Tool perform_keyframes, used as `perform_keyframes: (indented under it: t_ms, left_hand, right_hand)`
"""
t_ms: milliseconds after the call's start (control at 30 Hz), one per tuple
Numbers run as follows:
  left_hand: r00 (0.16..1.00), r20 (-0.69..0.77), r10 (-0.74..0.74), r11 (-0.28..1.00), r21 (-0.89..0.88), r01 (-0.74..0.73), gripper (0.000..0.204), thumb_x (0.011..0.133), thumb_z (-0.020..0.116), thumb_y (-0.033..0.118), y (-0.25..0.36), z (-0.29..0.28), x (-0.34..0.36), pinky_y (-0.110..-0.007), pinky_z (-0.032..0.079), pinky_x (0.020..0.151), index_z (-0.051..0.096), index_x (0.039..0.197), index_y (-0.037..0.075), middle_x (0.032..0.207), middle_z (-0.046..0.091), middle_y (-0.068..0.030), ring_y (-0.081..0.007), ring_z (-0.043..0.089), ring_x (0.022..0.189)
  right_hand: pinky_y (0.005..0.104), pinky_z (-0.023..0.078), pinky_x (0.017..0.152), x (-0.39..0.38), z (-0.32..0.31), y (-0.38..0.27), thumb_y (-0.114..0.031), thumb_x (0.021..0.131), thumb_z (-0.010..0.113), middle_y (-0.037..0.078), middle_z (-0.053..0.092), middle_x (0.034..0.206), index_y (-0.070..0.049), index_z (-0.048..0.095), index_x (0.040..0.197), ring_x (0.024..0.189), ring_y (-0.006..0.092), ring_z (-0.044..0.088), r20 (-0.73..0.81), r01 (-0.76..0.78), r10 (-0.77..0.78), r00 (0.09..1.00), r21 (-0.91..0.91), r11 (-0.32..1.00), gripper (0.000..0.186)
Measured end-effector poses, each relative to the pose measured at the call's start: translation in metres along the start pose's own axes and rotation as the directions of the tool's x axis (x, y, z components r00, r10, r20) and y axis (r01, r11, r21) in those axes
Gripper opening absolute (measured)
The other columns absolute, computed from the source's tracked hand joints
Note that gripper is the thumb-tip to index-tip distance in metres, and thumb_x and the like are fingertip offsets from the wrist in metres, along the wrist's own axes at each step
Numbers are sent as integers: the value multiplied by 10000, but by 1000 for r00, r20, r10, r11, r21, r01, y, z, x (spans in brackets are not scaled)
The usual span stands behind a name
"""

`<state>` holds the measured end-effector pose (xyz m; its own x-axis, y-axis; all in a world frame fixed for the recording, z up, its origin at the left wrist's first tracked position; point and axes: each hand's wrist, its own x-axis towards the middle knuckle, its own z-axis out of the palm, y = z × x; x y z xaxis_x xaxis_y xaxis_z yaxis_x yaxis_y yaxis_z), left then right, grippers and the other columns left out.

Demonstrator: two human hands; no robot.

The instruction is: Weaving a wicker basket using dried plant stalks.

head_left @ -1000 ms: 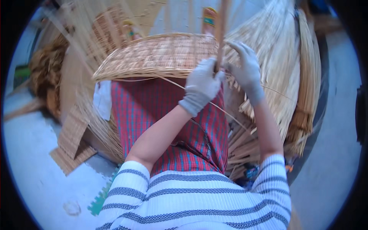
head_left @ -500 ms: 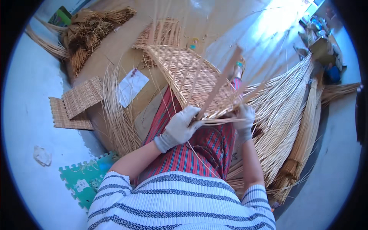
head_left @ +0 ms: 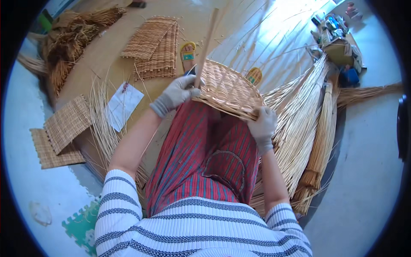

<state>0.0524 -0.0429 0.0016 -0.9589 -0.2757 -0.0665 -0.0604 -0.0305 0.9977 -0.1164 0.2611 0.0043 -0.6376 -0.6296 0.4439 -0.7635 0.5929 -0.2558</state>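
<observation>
Wicker panel looks light, springy, crackable if bent hard; best taken by the rim. Left hand grips its left corner, right hand its right.

The fingertips of the right hand cannot be seen well at the rim of the woven panel. This panel also hides the rear part of the right sandal. The left sleeve covers some of the green foam mat. A whitish object on the floor is too blurred to name. The dark object at far right is cut off.
</observation>
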Motion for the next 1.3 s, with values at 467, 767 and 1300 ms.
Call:
perform_keyframes:
  t_ms: [467,767,1300]
  left_hand:
    - [982,-172,-72,974,-224,32,227,943,679,55,-35,-7,-11,-251,478,902,632,1164,35,1029,620,11,-85,562,961]
    - [993,-112,-48,991,-128,33,153,950,669,49,-44,-3,1,-249,499,831,617,1094,49,951,596,26,-72,552,867]
    - [992,-51,-112,958,-271,94,175,874,767,39,-48,-21,5,-231,484,679,652,996,90,855,615,45,-61,549,744]
  right_hand:
    - [452,446,986,27,17,-120,-285,845,751,67,689,1076,-147,695,1144,1062,286,639,89,252,-265,960,132,959,334]
    - [337,558,833,97,25,-134,-112,949,667,147,701,1160,-99,598,1379,1007,214,711,8,-2,-3,1000,583,812,436]
    - [381,520,981,10,-45,-105,-95,779,827,132,665,1295,-111,554,1435,1157,295,639,182,73,-142,973,341,937,710]
